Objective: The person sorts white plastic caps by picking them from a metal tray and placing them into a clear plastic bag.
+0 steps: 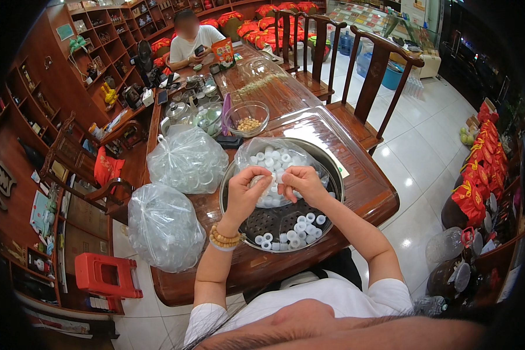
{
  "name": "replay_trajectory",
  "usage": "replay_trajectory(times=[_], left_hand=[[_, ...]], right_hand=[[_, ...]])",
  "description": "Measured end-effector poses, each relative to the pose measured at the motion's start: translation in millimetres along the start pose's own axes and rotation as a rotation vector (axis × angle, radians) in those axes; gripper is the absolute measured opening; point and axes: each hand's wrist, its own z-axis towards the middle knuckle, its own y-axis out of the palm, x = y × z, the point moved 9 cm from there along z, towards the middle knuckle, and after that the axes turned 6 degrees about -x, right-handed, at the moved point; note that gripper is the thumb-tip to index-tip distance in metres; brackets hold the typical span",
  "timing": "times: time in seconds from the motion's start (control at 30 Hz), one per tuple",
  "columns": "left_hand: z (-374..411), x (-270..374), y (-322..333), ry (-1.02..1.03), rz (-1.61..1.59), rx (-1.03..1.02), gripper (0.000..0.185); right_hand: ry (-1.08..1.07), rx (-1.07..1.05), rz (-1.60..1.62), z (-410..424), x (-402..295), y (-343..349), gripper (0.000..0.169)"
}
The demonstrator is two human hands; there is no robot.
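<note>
My left hand [250, 189], with a beaded bracelet at the wrist, pinches a small whitish piece whose shape is partly hidden by the fingers. Close to it, my right hand [302, 183] holds a small translucent white plastic cap [280, 176]. Both hands are over a clear plastic bag [253, 151] of white plastic caps [269, 158], which lies in a round metal tray with a perforated bottom [267, 223]. Several loose white caps [304, 229] rest on the tray's near right part. What lies directly under my fingers is partly hidden.
Two tied plastic bags of clear items [188, 157] [166, 227] sit left of the tray on the wooden table [358, 192]. Beyond are a glass bowl [246, 118] with nuts or beans and glass teaware [205, 118]. Another person [194, 41] sits at the far end. Chairs [367, 78] line the right side.
</note>
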Motion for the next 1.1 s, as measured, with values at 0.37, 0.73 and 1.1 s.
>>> replay_trajectory(times=[0.37, 0.73, 1.1], left_hand=[[2.0, 8.0, 12.8, 0.157, 0.417, -0.07, 0.006], [4.4, -2.6, 11.0, 0.047, 0.224, -0.052, 0.007], [0.2, 22.1, 18.2, 0.319, 0.484, -0.022, 0.007]], right_hand=[[0.124, 0.079, 0.113, 0.9, 13.2, -10.0, 0.033], [0.173, 0.147, 0.134, -0.7, 17.0, -14.6, 0.039], [0.008, 0.075, -0.041, 0.0, 2.0, -4.9, 0.023]])
